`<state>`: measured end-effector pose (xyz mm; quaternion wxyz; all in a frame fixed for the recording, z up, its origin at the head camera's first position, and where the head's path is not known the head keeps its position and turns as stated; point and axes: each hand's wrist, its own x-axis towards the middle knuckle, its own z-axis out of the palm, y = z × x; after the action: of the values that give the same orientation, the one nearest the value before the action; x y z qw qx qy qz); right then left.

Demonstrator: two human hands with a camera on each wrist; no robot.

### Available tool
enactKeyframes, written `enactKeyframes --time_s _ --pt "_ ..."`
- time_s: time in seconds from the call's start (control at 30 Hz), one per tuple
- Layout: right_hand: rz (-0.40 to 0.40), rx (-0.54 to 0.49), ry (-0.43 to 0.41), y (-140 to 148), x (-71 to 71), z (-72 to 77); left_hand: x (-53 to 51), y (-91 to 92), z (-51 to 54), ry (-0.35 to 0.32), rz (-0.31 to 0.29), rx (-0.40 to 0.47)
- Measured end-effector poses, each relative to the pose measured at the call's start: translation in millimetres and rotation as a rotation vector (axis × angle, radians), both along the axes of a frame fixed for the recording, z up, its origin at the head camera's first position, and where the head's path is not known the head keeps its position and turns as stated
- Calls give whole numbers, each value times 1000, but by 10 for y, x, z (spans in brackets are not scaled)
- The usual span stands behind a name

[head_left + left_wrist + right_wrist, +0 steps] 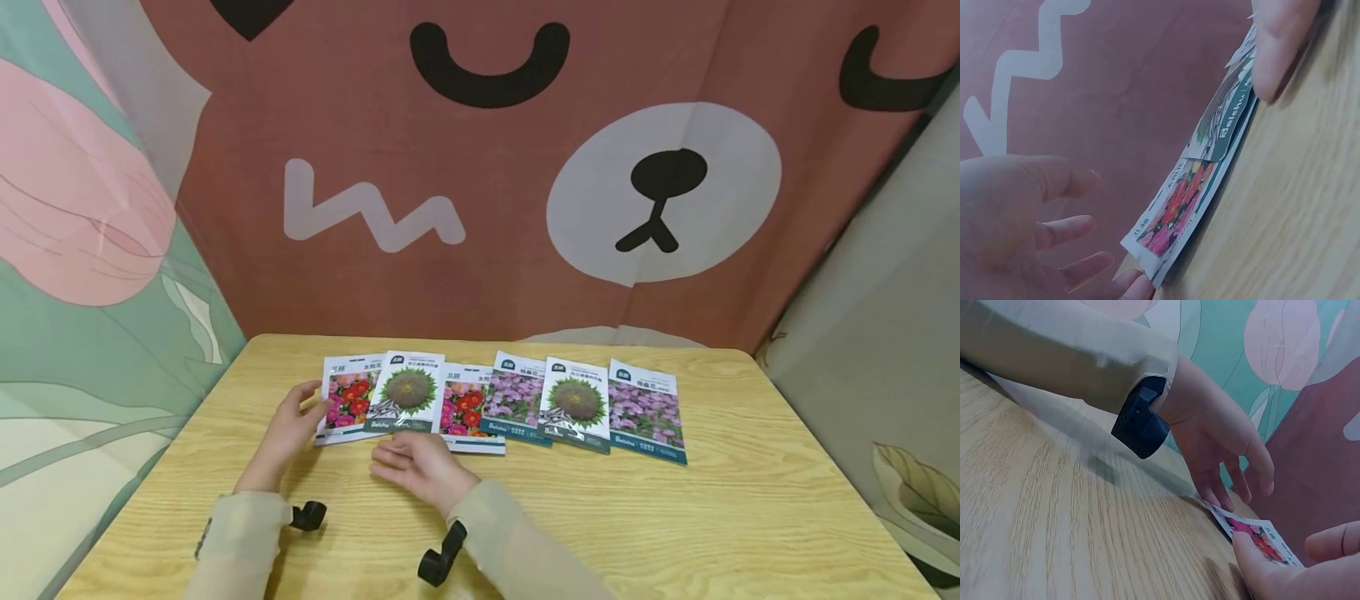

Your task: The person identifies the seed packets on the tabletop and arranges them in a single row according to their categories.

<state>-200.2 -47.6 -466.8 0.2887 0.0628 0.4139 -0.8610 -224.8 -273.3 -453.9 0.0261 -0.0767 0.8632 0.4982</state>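
Several flower seed packets lie in an overlapping row on the table. Leftmost is a packet with red and pink flowers, partly under a green-rimmed sunflower-head packet. Further right come another red flower packet, a purple flower packet, a second sunflower-head packet and a second purple packet. My left hand is at the row's left end, its lower fingertips at the leftmost packet's edge, fingers loosely spread. My right hand hovers by the front edge of the first sunflower-head packet, fingers relaxed, gripping nothing.
The wooden table extends in front of the row and to its right. Behind it hangs a reddish-brown cloth with a bear's face. A green and pink printed cloth hangs on the left. Each wrist carries a black camera mount.
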Motion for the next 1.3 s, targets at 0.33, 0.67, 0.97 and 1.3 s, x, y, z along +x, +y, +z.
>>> enactKeyframes --time_s 0.33,0.67,0.97,1.3 --pt "-35 -8 -46 -64 -13 -32 -30 -61 -73 -27 84 117" --pt "-68 -109 -126 -133 -17 -56 31 -59 42 -35 5 363" --pt "-52 -185 -166 -147 -24 -75 111 -111 271 2 -73 335" --pt "0 -273 -251 -134 -18 -80 211 -104 486 29 -117 299"
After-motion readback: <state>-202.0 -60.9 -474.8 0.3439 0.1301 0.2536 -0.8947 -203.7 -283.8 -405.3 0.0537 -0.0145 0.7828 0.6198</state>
